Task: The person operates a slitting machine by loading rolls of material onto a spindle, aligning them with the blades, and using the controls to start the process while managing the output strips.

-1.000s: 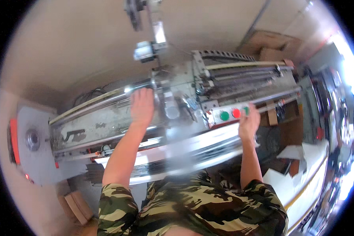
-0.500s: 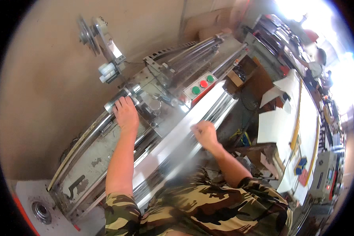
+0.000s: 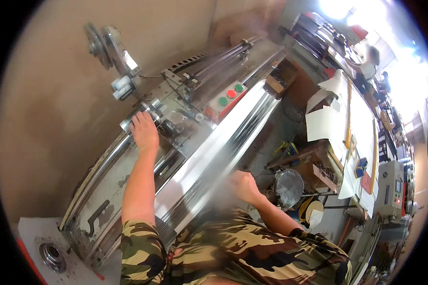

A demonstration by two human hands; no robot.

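Observation:
My left hand (image 3: 144,129) lies over a shiny metal cylinder (image 3: 126,125) on the machine's carriage, with its fingers curled around the top. My right hand (image 3: 245,186) is closed in a fist-like grip near my body, beside the near edge of a long, shiny silver-white sheet (image 3: 199,164). A grey blur by its fingers hides whatever they hold, if anything. The sheet runs slantwise along the front of the long machine bed (image 3: 107,190).
A control box (image 3: 227,99) with green and red buttons sits behind the sheet. Above the carriage stands a bracket with a pulley wheel (image 3: 99,46). To the right are a bagged bin (image 3: 289,186), a worktable with white sheets (image 3: 320,124) and a grey device (image 3: 390,191). People work far off.
My right hand has drawn back toward my body, away from the sheet's surface. My left hand stays on the cylinder. The view has shifted, and the bagged bin now shows.

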